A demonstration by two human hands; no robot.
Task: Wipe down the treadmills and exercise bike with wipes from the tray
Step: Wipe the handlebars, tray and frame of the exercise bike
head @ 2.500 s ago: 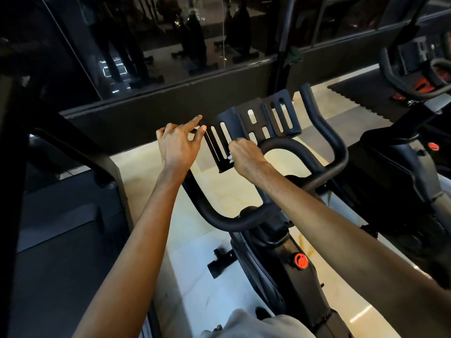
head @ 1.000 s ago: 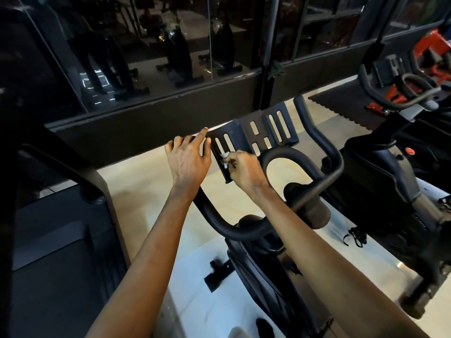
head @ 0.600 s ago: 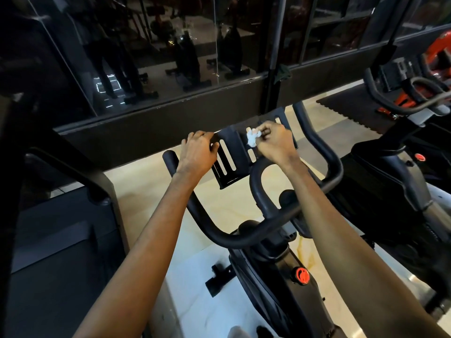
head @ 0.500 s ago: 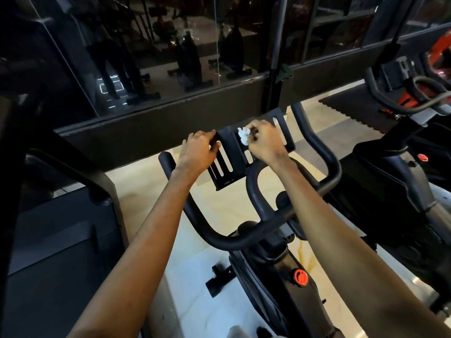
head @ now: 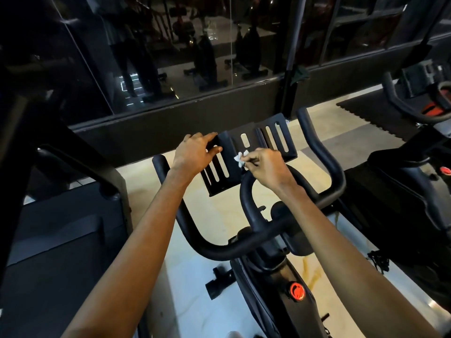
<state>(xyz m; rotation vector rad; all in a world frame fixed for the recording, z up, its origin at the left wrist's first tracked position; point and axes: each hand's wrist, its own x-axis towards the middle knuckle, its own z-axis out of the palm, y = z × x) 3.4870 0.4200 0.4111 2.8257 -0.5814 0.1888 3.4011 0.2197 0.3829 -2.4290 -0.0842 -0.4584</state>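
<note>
A black exercise bike (head: 266,242) stands in front of me, its slotted device tray (head: 271,140) mounted above the looped handlebars. My left hand (head: 195,152) grips the tray's left edge, thumb over the front and fingers on the top rim. My right hand (head: 264,164) pinches a small crumpled white wipe (head: 240,159) and presses it against the middle of the tray, just above the inner handlebar loop. A red knob (head: 296,291) sits on the bike frame below.
A treadmill (head: 56,240) with a dark belt and slanted rail fills the left side. A second bike (head: 415,186) stands close on the right. A dark glass wall (head: 195,57) runs behind, above a pale tiled floor (head: 195,301).
My right hand has slid the wipe down from the tray's upper middle to its lower middle. The left hand keeps its hold on the tray's left edge.
</note>
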